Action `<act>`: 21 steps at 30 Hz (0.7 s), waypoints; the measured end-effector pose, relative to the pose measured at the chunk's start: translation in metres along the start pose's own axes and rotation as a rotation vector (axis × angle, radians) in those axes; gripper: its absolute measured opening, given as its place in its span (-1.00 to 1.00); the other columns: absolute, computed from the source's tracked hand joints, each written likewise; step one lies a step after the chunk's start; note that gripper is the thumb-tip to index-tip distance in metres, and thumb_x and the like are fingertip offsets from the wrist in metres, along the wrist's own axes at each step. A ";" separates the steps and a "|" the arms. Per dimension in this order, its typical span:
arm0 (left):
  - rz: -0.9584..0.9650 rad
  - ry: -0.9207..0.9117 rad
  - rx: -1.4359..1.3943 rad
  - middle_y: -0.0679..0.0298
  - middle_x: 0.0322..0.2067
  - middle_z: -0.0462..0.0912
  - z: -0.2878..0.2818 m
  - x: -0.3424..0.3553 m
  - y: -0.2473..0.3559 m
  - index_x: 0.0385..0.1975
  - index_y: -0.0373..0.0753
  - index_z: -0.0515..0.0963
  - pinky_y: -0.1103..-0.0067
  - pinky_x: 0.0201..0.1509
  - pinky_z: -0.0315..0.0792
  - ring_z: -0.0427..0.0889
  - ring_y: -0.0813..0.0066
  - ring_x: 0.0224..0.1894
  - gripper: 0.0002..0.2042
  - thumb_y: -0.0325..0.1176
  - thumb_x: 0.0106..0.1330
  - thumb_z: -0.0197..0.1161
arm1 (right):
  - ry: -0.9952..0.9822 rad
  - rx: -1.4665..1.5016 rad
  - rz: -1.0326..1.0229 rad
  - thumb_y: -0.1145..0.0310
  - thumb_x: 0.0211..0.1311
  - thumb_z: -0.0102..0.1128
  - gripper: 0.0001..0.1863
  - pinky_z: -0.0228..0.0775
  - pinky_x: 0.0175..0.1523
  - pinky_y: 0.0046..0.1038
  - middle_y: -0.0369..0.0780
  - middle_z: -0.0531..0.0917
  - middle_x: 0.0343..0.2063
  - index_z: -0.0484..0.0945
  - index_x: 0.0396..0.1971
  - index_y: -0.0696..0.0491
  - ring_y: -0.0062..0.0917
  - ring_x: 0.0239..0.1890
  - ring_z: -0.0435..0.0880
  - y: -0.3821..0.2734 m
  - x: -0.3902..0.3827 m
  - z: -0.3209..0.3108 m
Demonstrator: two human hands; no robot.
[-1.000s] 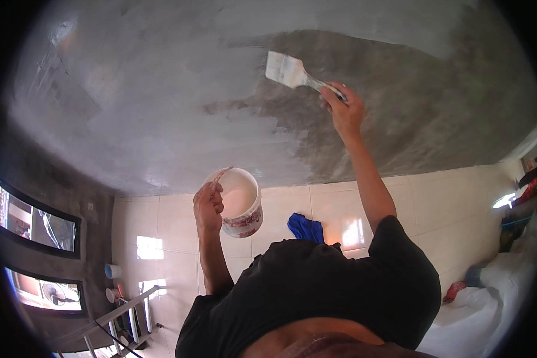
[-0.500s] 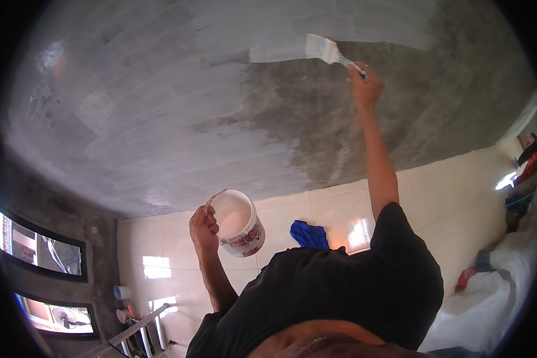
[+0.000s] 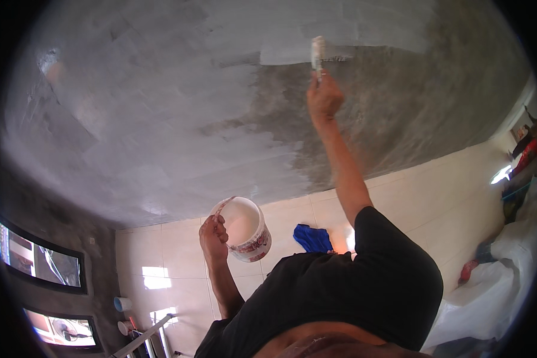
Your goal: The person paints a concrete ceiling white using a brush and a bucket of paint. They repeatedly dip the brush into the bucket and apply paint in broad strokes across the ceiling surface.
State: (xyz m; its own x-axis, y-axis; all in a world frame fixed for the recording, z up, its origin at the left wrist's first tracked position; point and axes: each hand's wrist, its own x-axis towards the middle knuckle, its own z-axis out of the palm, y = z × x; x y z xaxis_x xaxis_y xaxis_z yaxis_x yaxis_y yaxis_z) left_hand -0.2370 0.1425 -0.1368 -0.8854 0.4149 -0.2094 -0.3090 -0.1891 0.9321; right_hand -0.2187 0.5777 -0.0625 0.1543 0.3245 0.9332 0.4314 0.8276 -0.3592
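My right hand (image 3: pixel 325 98) is raised against the grey plastered wall (image 3: pixel 149 101), gripping a white-coated paintbrush (image 3: pixel 317 53) seen edge-on at the border of a pale coated patch and darker, mottled plaster. The brush is slightly blurred. Lower and to the left, my left hand (image 3: pixel 213 235) is closed on the handle of a white bucket (image 3: pixel 250 238) holding pale, creamy liquid. A crumpled blue cloth (image 3: pixel 311 237) lies on the tiled floor (image 3: pixel 143 250) beyond my body.
At the left are two black-framed windows (image 3: pixel 39 253), a small pail (image 3: pixel 123 304) and an aluminium ladder (image 3: pixel 148 334). Along the right are piled belongings (image 3: pixel 526 156) and white sheeting (image 3: pixel 477 298) on the floor.
The brush first moved right and up along the wall, then back left, turning edge-on. My left hand and the bucket sit lower in the picture than a second earlier.
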 end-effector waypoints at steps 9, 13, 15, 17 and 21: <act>0.020 0.106 0.048 0.55 -0.72 0.15 0.002 0.005 -0.010 -0.44 -0.28 0.46 0.76 -0.72 -0.14 0.02 0.83 -0.72 -0.78 -0.32 0.42 0.00 | -0.220 0.501 -0.041 0.44 0.12 0.34 -0.77 0.46 -0.50 -0.36 -0.16 0.58 -0.59 0.58 -0.22 0.15 -0.33 -0.59 0.62 -0.142 -0.046 0.052; 0.001 0.125 0.071 0.54 -0.68 0.24 0.025 -0.029 -0.017 -0.40 -0.26 0.50 0.79 -0.73 -0.03 0.12 0.83 -0.71 -0.81 -0.31 0.40 0.02 | -0.401 0.651 -0.020 0.41 0.09 0.37 -0.79 0.50 -0.46 -0.38 -0.15 0.66 -0.51 0.62 -0.27 0.13 -0.36 -0.55 0.67 -0.104 -0.016 0.012; 0.022 0.119 0.091 0.53 -0.66 0.28 0.034 -0.035 -0.001 -0.37 -0.25 0.51 0.80 -0.73 0.02 0.17 0.83 -0.70 -0.82 -0.32 0.39 0.03 | -0.338 0.619 -0.027 0.38 0.10 0.39 -0.79 0.51 -0.45 -0.37 -0.15 0.70 -0.45 0.65 -0.29 0.13 -0.37 -0.53 0.68 -0.065 0.012 0.010; 0.053 0.150 0.095 0.54 -0.66 0.28 0.035 -0.035 0.000 -0.36 -0.24 0.51 0.80 -0.73 0.01 0.15 0.84 -0.71 -0.82 -0.32 0.40 0.02 | -0.309 0.565 0.001 0.34 0.10 0.41 -0.78 0.52 -0.43 -0.38 -0.16 0.73 -0.39 0.67 -0.29 0.13 -0.38 -0.53 0.70 -0.012 0.024 0.012; 0.078 0.259 0.041 0.57 -0.69 0.17 0.046 -0.043 -0.002 -0.41 -0.25 0.48 0.78 -0.72 -0.12 0.01 0.86 -0.73 -0.79 -0.34 0.42 -0.03 | -0.266 0.400 0.118 0.29 0.13 0.42 -0.75 0.51 -0.42 -0.46 -0.14 0.74 -0.44 0.70 -0.28 0.14 -0.42 -0.53 0.73 0.108 0.064 -0.021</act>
State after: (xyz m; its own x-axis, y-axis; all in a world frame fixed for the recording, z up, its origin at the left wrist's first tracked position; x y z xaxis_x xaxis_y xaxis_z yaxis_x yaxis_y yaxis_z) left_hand -0.1823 0.1659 -0.1157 -0.9670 0.1579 -0.1999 -0.2265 -0.1734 0.9584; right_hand -0.1434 0.6783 -0.0416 -0.0733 0.4895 0.8689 0.0418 0.8720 -0.4877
